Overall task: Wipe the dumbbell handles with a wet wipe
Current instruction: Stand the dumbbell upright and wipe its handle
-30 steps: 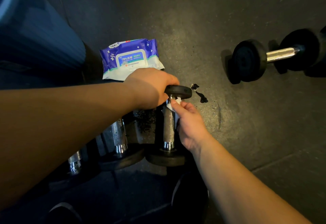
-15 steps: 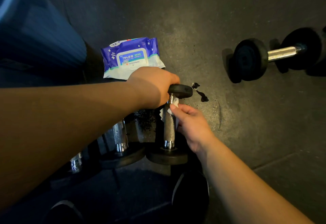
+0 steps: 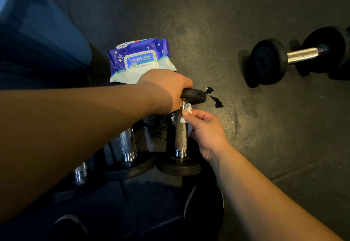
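Right hand (image 3: 207, 132): thumb and fingers pinched shut on a white wet wipe (image 3: 184, 118), pressed around the upper part of the knurled steel handle (image 3: 181, 132) of a small dumbbell (image 3: 181, 162). Left hand (image 3: 164, 89): fingers curled closed over the far end plate (image 3: 195, 96) of that dumbbell, which lies with its handle running near to far.

Just left of it lie two more dumbbells (image 3: 128, 146), partly hidden under the left forearm.

Beyond the left hand lies a purple and white wet wipe pack (image 3: 140, 58); the label reads "75%" followed by Chinese characters, smaller print not legible.

A dark smear (image 3: 216, 100) marks the black rubber floor (image 3: 227, 13) just right of the end plate. A larger dumbbell (image 3: 297, 55) lies well apart at far right. Open floor lies between and beyond. A blue ribbed surface (image 3: 37, 32) bounds the far left.
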Action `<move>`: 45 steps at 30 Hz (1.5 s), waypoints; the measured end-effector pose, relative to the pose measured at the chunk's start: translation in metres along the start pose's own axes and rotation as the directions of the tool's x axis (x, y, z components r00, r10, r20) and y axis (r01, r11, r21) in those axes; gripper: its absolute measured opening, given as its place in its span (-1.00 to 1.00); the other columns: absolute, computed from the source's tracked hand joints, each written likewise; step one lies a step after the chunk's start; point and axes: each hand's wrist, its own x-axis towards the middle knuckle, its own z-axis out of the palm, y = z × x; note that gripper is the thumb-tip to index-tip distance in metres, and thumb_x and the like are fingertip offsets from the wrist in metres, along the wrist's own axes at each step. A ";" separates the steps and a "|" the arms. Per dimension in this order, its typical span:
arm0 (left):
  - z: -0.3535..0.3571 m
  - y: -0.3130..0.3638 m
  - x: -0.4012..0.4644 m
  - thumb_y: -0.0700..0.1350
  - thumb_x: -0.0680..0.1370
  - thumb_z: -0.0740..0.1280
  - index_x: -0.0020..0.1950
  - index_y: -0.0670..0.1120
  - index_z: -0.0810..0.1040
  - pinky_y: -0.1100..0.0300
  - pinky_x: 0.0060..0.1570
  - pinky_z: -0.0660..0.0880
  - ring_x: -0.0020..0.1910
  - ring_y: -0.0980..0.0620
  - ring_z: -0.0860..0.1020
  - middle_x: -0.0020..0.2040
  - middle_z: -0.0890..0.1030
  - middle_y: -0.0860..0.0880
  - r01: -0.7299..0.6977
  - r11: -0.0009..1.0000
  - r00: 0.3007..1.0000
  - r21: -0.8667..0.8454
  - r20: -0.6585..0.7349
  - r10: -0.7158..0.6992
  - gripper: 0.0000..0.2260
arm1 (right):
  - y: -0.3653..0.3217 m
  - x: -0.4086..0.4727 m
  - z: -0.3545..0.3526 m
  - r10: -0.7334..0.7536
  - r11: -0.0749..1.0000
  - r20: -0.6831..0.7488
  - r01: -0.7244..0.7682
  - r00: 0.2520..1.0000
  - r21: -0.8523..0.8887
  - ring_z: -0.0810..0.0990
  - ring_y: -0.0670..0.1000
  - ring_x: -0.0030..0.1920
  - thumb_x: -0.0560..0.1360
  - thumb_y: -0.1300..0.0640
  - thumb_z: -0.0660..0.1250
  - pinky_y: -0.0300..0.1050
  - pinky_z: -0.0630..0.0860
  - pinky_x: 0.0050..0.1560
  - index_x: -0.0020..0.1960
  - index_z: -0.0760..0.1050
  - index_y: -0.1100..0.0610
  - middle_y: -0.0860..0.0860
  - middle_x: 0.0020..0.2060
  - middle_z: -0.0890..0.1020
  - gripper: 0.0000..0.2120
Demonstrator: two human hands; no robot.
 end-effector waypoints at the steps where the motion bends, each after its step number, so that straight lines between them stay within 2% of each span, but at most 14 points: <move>1: -0.001 -0.001 0.000 -0.08 0.54 0.33 0.28 0.12 0.53 0.10 -0.06 0.44 0.06 -0.10 0.56 0.06 0.61 0.01 0.001 1.000 1.000 -0.008 0.009 -0.001 -0.69 | 0.001 -0.002 0.000 0.007 1.000 0.006 -0.007 1.000 0.003 0.67 0.20 -0.05 0.53 0.19 0.42 0.19 0.58 0.17 0.05 0.65 0.30 0.27 -0.04 0.71 -0.82; 4: -0.002 -0.002 0.001 -0.07 0.53 0.34 0.26 0.14 0.55 0.11 -0.09 0.42 -0.01 -0.06 0.54 -0.04 0.57 0.05 0.006 1.000 1.000 -0.022 0.011 -0.006 -0.69 | 0.008 -0.015 -0.006 0.013 0.998 0.004 -0.013 1.000 -0.061 0.67 0.18 -0.11 0.54 0.16 0.43 0.25 0.59 0.15 -0.01 0.67 0.26 0.26 -0.08 0.72 -0.85; 7: -0.001 -0.004 0.001 -0.08 0.53 0.34 0.25 0.15 0.57 0.11 -0.09 0.41 -0.03 -0.04 0.52 -0.09 0.52 0.09 0.002 0.999 1.000 -0.042 0.016 -0.001 -0.70 | 0.017 -0.024 -0.006 -0.245 0.923 -0.162 0.178 0.956 -0.341 0.69 0.01 -0.21 0.50 0.12 0.47 0.20 0.63 -0.02 -0.12 0.66 0.03 0.02 -0.23 0.73 -0.98; 9: -0.002 -0.005 0.001 -0.08 0.52 0.34 0.24 0.15 0.58 0.11 -0.08 0.43 -0.02 -0.05 0.54 -0.08 0.54 0.08 0.000 0.999 1.000 -0.053 0.018 0.001 -0.70 | 0.012 -0.030 0.000 -0.515 0.738 -0.145 0.352 0.845 -0.575 0.67 -0.07 -0.20 0.49 0.07 0.46 0.03 0.62 -0.11 -0.07 0.62 -0.05 -0.11 -0.22 0.71 -0.95; 12: -0.003 -0.005 0.001 -0.08 0.51 0.34 0.23 0.15 0.59 0.13 -0.09 0.41 -0.04 -0.04 0.52 -0.08 0.55 0.09 0.004 0.998 1.000 -0.062 0.016 -0.003 -0.69 | 0.006 -0.032 0.012 -0.731 0.258 0.193 0.528 0.654 -0.809 0.61 0.05 -0.02 0.46 0.06 0.43 -0.06 0.55 -0.03 -0.03 0.67 0.03 -0.03 0.00 0.69 -0.89; 17: -0.004 -0.006 0.002 -0.07 0.52 0.36 0.24 0.16 0.59 0.11 -0.08 0.43 -0.05 -0.01 0.51 -0.05 0.58 0.08 0.007 0.997 0.999 -0.082 0.045 -0.004 -0.70 | 0.024 -0.037 -0.002 -0.607 -0.057 0.422 0.493 0.673 -0.868 0.49 0.12 0.16 0.47 0.05 0.39 -0.06 0.55 0.02 0.01 0.69 0.08 0.02 0.25 0.54 -0.81; 19: -0.003 -0.005 0.002 -0.09 0.53 0.35 0.25 0.16 0.57 0.10 -0.05 0.46 -0.05 -0.01 0.50 -0.05 0.56 0.08 0.007 0.998 0.999 -0.068 0.043 -0.004 -0.69 | 0.026 -0.045 -0.011 -0.597 0.012 0.413 0.523 0.688 -0.852 0.53 0.06 0.11 0.46 0.05 0.42 -0.10 0.54 0.01 0.01 0.70 0.04 -0.01 0.17 0.56 -0.83; 22: -0.002 -0.001 0.001 -0.10 0.54 0.33 0.25 0.16 0.56 0.09 -0.03 0.48 -0.01 -0.06 0.54 -0.06 0.55 0.07 0.014 0.999 0.999 -0.041 0.039 -0.012 -0.70 | 0.025 -0.040 -0.020 -0.583 0.507 0.128 0.483 0.802 -0.714 0.57 -0.14 -0.05 0.48 0.05 0.45 -0.22 0.50 -0.02 -0.09 0.72 0.00 -0.06 -0.02 0.61 -0.92; 24: -0.003 0.000 0.002 -0.10 0.54 0.33 0.24 0.15 0.56 0.07 -0.01 0.50 0.02 -0.07 0.56 -0.06 0.56 0.06 0.019 0.999 0.999 -0.040 0.042 -0.017 -0.70 | 0.021 -0.027 -0.024 -0.401 0.812 -0.057 0.326 0.914 -0.485 0.60 -0.04 -0.11 0.50 -0.03 0.42 0.03 0.54 0.03 -0.17 0.69 0.07 0.10 -0.13 0.65 -0.81; 26: -0.004 0.000 0.001 -0.11 0.54 0.33 0.24 0.16 0.56 0.07 -0.01 0.50 0.02 -0.07 0.56 -0.04 0.57 0.05 0.026 0.999 0.998 -0.045 0.051 -0.024 -0.70 | 0.018 -0.022 -0.028 -0.119 0.970 -0.088 0.097 0.989 -0.223 0.60 0.13 -0.15 0.55 -0.01 0.35 0.28 0.53 0.11 -0.13 0.66 0.21 0.31 -0.13 0.66 -0.71; 30: -0.005 0.000 0.003 -0.12 0.53 0.34 0.25 0.16 0.57 0.04 0.02 0.53 0.03 -0.06 0.56 0.02 0.61 0.03 0.030 0.998 0.996 -0.048 0.079 -0.026 -0.68 | 0.015 -0.024 -0.027 0.186 0.979 -0.007 -0.186 0.983 -0.088 0.66 0.10 -0.11 0.62 0.18 0.27 0.00 0.60 0.00 -0.02 0.64 0.17 0.15 -0.16 0.72 -0.82; 33: -0.005 0.002 0.004 -0.13 0.53 0.35 0.24 0.15 0.57 0.05 0.00 0.53 0.02 -0.07 0.56 0.01 0.61 0.02 0.037 0.998 0.996 -0.043 0.081 -0.033 -0.69 | 0.011 -0.020 -0.025 0.190 0.975 0.033 -0.184 0.981 -0.127 0.64 0.03 -0.19 0.61 0.20 0.25 -0.17 0.54 -0.23 -0.01 0.63 0.16 0.08 -0.20 0.71 -0.83; 37: -0.006 0.003 0.004 -0.13 0.53 0.34 0.21 0.13 0.57 0.05 -0.01 0.53 0.00 -0.09 0.56 -0.02 0.60 0.01 0.042 0.999 0.996 -0.021 0.081 -0.040 -0.71 | 0.010 -0.024 -0.023 0.118 0.947 0.091 -0.085 0.989 -0.309 0.60 0.07 -0.15 0.60 0.19 0.21 -0.01 0.51 0.04 -0.09 0.64 0.17 0.19 -0.19 0.68 -0.77; 45: 0.000 0.017 0.008 -0.04 0.58 0.30 0.17 0.08 0.53 0.07 -0.16 0.41 -0.09 -0.10 0.49 -0.08 0.52 -0.01 0.020 0.989 1.000 0.145 -0.006 -0.019 -0.83 | 0.027 -0.028 -0.027 0.007 0.805 0.098 0.052 0.995 -0.590 0.62 -0.08 -0.23 0.51 0.01 0.42 0.04 0.58 -0.02 0.02 0.65 0.07 0.02 -0.21 0.72 -0.84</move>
